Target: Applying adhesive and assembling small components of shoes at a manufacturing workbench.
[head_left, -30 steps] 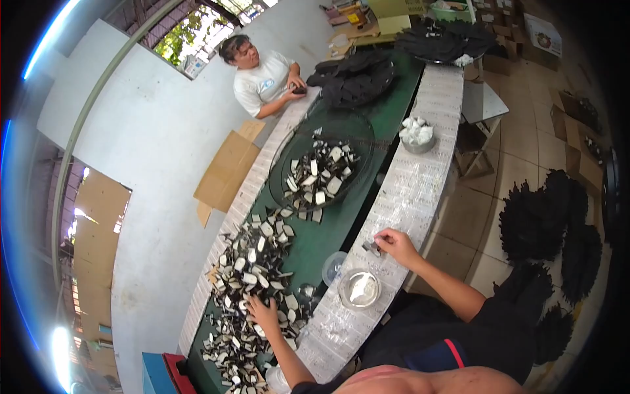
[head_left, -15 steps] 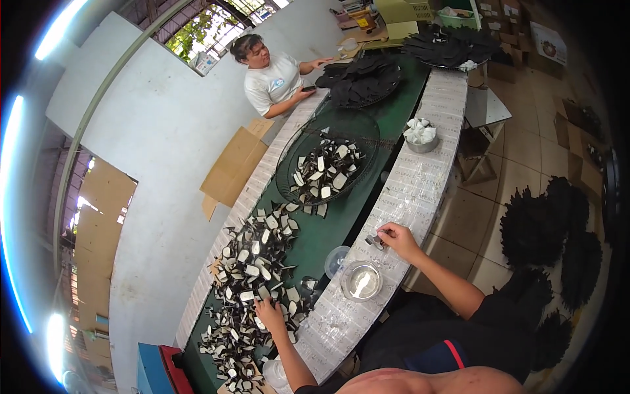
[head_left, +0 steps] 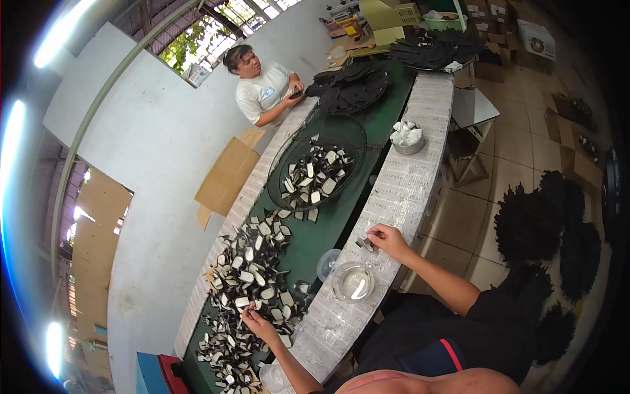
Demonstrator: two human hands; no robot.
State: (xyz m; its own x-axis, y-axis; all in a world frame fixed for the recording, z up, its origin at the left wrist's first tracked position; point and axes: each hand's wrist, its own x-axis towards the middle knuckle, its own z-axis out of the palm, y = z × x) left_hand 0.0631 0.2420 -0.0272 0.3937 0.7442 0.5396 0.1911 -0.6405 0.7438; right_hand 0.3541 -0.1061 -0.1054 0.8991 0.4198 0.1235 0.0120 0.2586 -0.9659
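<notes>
My left hand [head_left: 260,324] reaches over a heap of small black pieces with pale rounded faces [head_left: 252,276]. Its fingers are drawn together at the heap, and what they pinch cannot be made out. On the wrapped ledge, my right hand [head_left: 390,242] has its fingertips closed on a small dark grey piece [head_left: 365,245]. A round clear dish [head_left: 353,282] sits on the ledge just nearer to me than that hand. Beside it, toward the green belt, is a clear round lid-like disc [head_left: 327,264].
The green conveyor belt [head_left: 314,244] carries a mesh basket [head_left: 270,187] of similar pieces and a tray of black flat pieces [head_left: 351,88]. A tin of white wads [head_left: 407,139] stands farther along the ledge. A co-worker [head_left: 262,92] stands across the belt. Black bundles [head_left: 531,223] lie on the floor.
My left fingers have lifted from lying over the heap and drawn together. My right hand stays by the dish. The co-worker has drawn one hand back from the black tray to a dark object.
</notes>
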